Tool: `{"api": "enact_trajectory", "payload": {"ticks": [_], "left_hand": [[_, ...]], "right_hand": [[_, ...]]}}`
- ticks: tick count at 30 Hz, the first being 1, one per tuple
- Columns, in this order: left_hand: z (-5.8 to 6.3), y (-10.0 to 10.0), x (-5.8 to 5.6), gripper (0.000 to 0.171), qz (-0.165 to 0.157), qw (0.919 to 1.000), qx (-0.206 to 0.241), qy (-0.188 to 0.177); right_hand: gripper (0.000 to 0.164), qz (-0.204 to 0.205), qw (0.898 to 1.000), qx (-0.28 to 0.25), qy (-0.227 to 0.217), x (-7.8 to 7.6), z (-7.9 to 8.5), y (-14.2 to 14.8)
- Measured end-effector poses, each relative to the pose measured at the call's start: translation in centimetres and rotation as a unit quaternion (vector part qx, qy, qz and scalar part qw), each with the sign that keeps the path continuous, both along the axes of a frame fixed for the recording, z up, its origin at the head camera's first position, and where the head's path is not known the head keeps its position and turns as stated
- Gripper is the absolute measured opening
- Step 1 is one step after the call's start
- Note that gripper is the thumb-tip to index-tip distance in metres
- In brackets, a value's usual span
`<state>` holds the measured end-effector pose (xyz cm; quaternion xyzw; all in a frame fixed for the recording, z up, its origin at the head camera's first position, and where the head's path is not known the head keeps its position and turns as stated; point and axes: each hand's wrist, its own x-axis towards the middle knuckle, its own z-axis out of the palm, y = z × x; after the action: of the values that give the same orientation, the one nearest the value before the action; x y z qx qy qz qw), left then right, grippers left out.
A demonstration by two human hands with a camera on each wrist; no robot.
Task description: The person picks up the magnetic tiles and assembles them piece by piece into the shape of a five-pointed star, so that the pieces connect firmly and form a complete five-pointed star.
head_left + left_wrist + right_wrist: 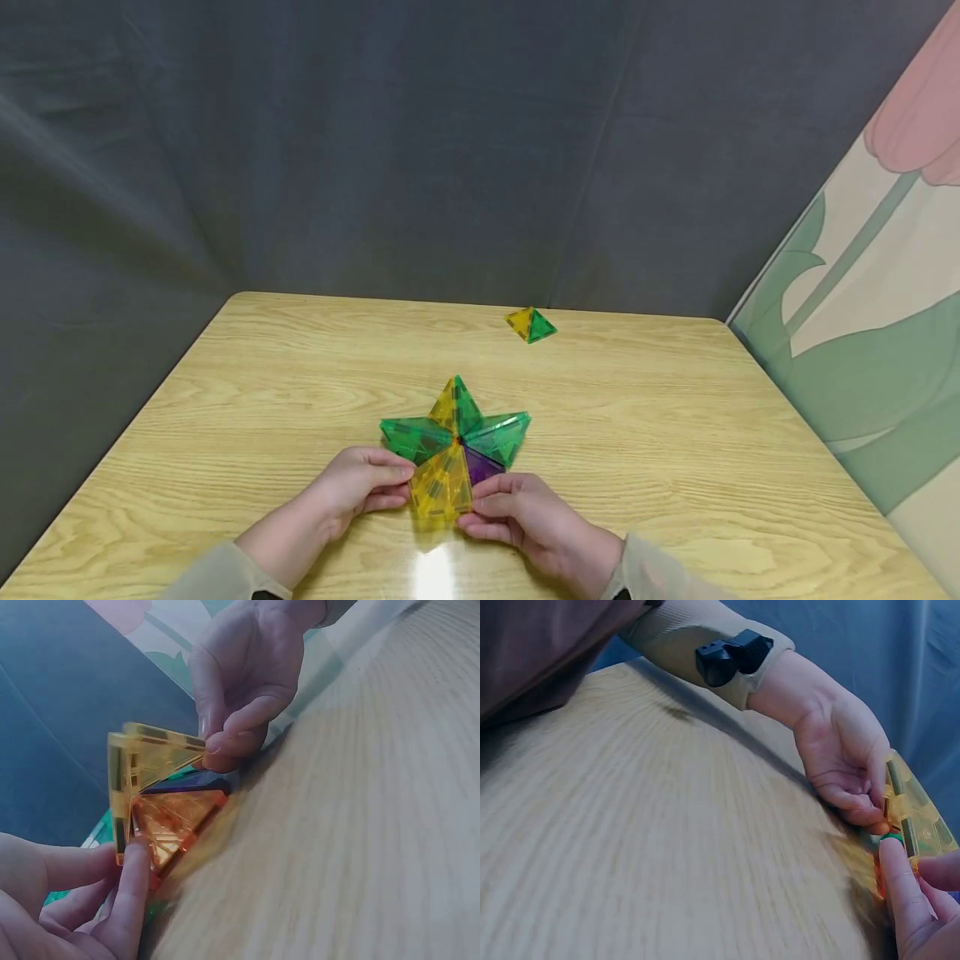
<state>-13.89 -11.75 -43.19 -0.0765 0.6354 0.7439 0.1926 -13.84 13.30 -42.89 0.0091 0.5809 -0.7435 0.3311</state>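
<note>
A star-shaped build of see-through magnetic tiles, with green points (498,433), a yellow and green top point (455,404) and a purple tile (482,465), lies on the table. At its near side, yellow triangular tiles (441,487) are held between both hands. My left hand (363,483) pinches their left corner between thumb and fingers. The right corner is pinched by my right hand (525,517). In the left wrist view, the yellow tiles (161,761) stand tilted up over an orange tile (176,825) beneath them.
A small yellow and green pair of triangle tiles (531,325) lies near the far edge of the wooden table (300,375). Behind it hangs a dark curtain (450,150). A flower-patterned panel (885,333) borders the right side.
</note>
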Motion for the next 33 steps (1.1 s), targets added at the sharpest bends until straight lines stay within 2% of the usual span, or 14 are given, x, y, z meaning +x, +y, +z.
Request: {"api": "enact_trajectory", "payload": {"ticks": [6, 11, 17, 23, 33], "left_hand": [[-0.4, 0.3, 0.0, 0.014, 0.011, 0.9999, -0.012, 0.0], [-0.5, 0.3, 0.3, 0.018, 0.017, 0.9997, -0.018, -0.008], [-0.3, 0.1, 0.9, 0.023, 0.016, 0.9998, -0.003, -0.01], [0.3, -0.1, 1.4, 0.031, 0.008, 0.9998, 0.013, -0.011], [1.0, -0.4, 2.0, 0.034, -0.029, 0.9991, 0.031, -0.004]], "right_hand": [[0.019, 0.018, 1.0, 0.01, -0.009, 0.4, 0.4, 0.5], [0.029, 0.043, 0.999, -0.007, -0.019, 0.5, 1.1, 1.2], [0.033, 0.054, 0.998, -0.024, -0.02, 0.4, 1.3, 1.5], [0.035, 0.052, 0.998, -0.038, -0.021, 0.6, 1.6, 1.8], [0.04, 0.046, 0.997, -0.051, -0.038, 1.1, 1.9, 2.5]]}}
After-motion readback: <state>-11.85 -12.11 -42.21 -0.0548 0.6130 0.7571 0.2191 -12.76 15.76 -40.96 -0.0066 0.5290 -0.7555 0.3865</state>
